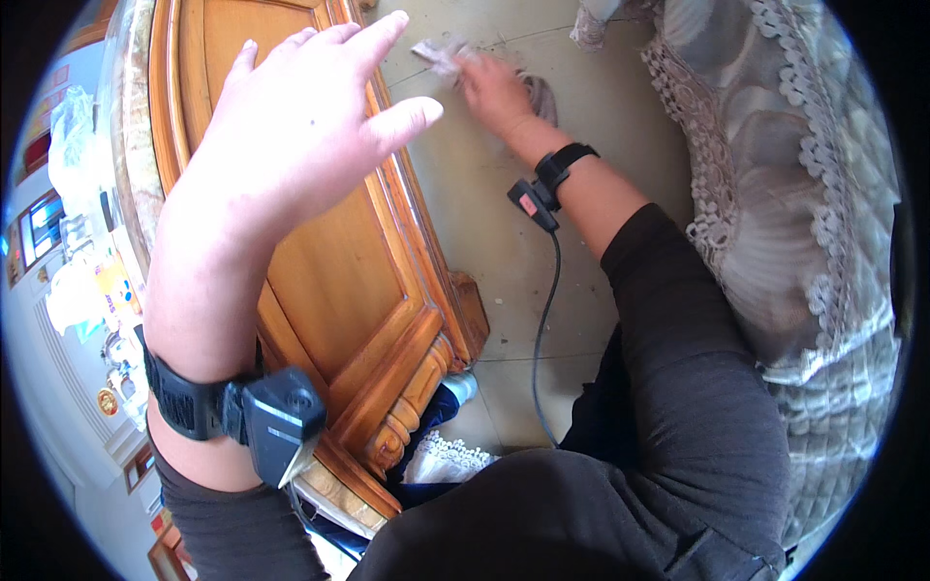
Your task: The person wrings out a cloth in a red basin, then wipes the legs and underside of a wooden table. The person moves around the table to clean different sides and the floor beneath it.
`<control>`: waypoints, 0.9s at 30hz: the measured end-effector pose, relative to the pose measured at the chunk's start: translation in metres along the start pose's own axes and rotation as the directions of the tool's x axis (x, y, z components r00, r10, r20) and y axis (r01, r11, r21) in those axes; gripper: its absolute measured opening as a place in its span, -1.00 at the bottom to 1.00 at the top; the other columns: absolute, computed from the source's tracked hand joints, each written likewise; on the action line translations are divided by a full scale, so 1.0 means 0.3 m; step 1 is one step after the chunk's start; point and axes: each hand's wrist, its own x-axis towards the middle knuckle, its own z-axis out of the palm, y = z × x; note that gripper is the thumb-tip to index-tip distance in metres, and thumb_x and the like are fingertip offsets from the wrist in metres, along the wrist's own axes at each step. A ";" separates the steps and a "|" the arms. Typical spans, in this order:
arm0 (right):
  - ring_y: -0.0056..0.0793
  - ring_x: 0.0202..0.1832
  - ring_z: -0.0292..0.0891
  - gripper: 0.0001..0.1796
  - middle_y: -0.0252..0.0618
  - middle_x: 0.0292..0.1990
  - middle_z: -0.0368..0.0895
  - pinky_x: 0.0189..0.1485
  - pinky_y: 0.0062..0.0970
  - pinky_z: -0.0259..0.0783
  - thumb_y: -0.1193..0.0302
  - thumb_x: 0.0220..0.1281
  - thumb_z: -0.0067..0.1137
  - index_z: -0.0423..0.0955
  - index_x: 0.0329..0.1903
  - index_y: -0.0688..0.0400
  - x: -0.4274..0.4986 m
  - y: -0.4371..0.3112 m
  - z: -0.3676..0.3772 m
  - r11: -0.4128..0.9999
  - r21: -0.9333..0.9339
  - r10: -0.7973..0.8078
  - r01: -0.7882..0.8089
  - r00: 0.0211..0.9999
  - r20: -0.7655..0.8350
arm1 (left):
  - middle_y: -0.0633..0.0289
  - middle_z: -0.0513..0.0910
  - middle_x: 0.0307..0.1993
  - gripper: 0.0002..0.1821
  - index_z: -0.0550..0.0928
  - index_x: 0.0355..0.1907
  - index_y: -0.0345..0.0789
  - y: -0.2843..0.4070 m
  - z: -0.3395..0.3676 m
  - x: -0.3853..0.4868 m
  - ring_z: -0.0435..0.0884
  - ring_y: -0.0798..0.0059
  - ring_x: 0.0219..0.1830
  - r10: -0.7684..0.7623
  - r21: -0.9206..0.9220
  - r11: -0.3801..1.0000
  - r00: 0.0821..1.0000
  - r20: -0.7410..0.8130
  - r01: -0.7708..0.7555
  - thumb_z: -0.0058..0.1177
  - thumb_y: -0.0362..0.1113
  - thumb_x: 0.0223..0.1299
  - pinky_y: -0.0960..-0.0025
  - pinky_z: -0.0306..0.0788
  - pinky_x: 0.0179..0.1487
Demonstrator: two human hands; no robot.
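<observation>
My left hand is raised with its fingers spread and holds nothing. It hangs in front of the panelled side of a wooden cabinet. Low over the tiled floor, my right hand has its fingers closed around a crumpled whitish cloth or tissue, blurred. A grey-brown striped cloth item lies partly hidden behind that hand. Dark bits of debris are scattered on the tiles close by.
To the right hangs a lace-trimmed cover with quilted fabric. A cabinet foot juts onto the floor. Plastic bags and packages crowd the top at left. A black cable trails from my right wrist device.
</observation>
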 end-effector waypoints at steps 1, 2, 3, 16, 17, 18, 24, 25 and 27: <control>-0.06 -0.13 0.43 -0.69 -0.09 -0.04 0.47 -0.13 -0.22 0.42 0.42 0.13 -0.04 0.51 -0.05 -0.07 -0.042 -0.011 0.010 0.998 0.017 -0.068 0.067 0.997 0.043 | -0.01 0.41 0.17 -0.33 0.30 0.29 -0.08 -0.007 0.000 0.004 0.28 0.14 0.28 -0.013 -0.009 1.000 1.000 0.011 0.013 -0.02 0.16 0.16 0.02 -0.01 0.37; -0.08 -0.15 0.43 -0.67 -0.10 -0.05 0.47 -0.15 -0.21 0.42 0.41 0.12 -0.03 0.50 -0.04 -0.08 -0.102 -0.028 0.029 0.988 -0.024 -0.147 0.150 0.985 0.096 | -0.01 0.45 0.13 -0.33 0.32 0.27 -0.14 -0.021 -0.005 0.006 0.34 0.13 0.24 0.063 -0.032 0.998 0.998 0.001 -0.063 0.00 0.14 0.16 0.08 0.09 0.34; -0.11 -0.17 0.44 -0.65 -0.10 -0.07 0.47 -0.17 -0.21 0.42 0.41 0.10 -0.03 0.50 -0.02 -0.08 -0.176 -0.054 0.052 0.961 -0.038 -0.272 0.276 0.959 0.079 | -0.01 0.46 0.12 -0.33 0.33 0.26 -0.16 -0.027 -0.008 0.004 0.35 0.13 0.23 0.055 -0.070 0.996 0.998 -0.020 -0.056 0.01 0.14 0.16 0.10 0.11 0.32; -0.10 0.41 -0.10 -0.49 -0.18 0.30 0.19 0.38 0.15 -0.32 0.24 0.15 -0.10 0.34 0.20 0.04 -0.362 -0.218 0.415 0.641 0.133 -0.708 0.756 0.516 0.482 | 0.05 0.43 0.15 -0.33 0.34 0.25 -0.12 0.008 -0.052 -0.023 0.33 0.18 0.25 0.013 -0.062 0.998 0.998 -0.061 -0.016 0.04 0.14 0.13 -0.05 0.01 0.34; -0.10 0.41 -0.10 -0.49 -0.18 0.31 0.19 0.38 0.16 -0.32 0.24 0.15 -0.10 0.34 0.20 0.03 -0.350 -0.217 0.436 0.653 0.109 -0.692 0.750 0.531 0.490 | 0.04 0.42 0.16 -0.32 0.34 0.25 -0.12 0.011 -0.060 -0.027 0.31 0.13 0.27 0.009 -0.119 0.993 0.999 -0.035 -0.013 0.04 0.16 0.12 -0.06 0.01 0.34; -0.11 0.41 -0.10 -0.49 -0.19 0.31 0.19 0.38 0.16 -0.33 0.23 0.16 -0.11 0.34 0.20 0.02 -0.315 -0.206 0.458 0.662 0.080 -0.672 0.745 0.544 0.503 | 0.03 0.41 0.17 -0.31 0.34 0.26 -0.13 0.018 -0.065 -0.027 0.29 0.10 0.27 0.011 -0.102 0.995 1.000 0.001 -0.011 0.02 0.17 0.12 -0.06 0.00 0.34; -0.13 0.41 -0.10 -0.49 -0.21 0.32 0.17 0.37 0.18 -0.35 0.21 0.18 -0.13 0.33 0.22 -0.04 -0.121 -0.191 0.463 0.767 -0.124 -0.491 0.629 0.701 0.516 | -0.02 0.40 0.17 -0.23 0.30 0.28 -0.16 0.025 -0.091 -0.007 0.28 0.01 0.27 -0.011 -0.055 0.998 0.994 0.107 0.017 0.00 0.23 0.07 -0.16 -0.03 0.32; -0.14 0.41 -0.10 -0.49 -0.22 0.32 0.17 0.37 0.19 -0.35 0.20 0.19 -0.14 0.33 0.22 -0.04 -0.070 -0.192 0.458 0.788 -0.171 -0.442 0.591 0.738 0.510 | -0.02 0.40 0.16 -0.23 0.30 0.28 -0.16 0.020 -0.091 -0.003 0.28 0.01 0.26 -0.020 -0.062 0.998 0.996 0.092 0.026 0.01 0.23 0.07 -0.16 -0.03 0.32; -0.15 0.41 -0.10 -0.49 -0.23 0.33 0.16 0.37 0.19 -0.36 0.19 0.19 -0.15 0.33 0.22 -0.06 0.039 -0.171 0.434 0.833 -0.258 -0.313 0.489 0.802 0.509 | -0.02 0.41 0.15 -0.23 0.31 0.28 -0.16 0.012 -0.088 -0.004 0.29 0.01 0.26 -0.021 -0.053 0.998 0.994 0.104 0.027 0.02 0.22 0.07 -0.17 -0.03 0.31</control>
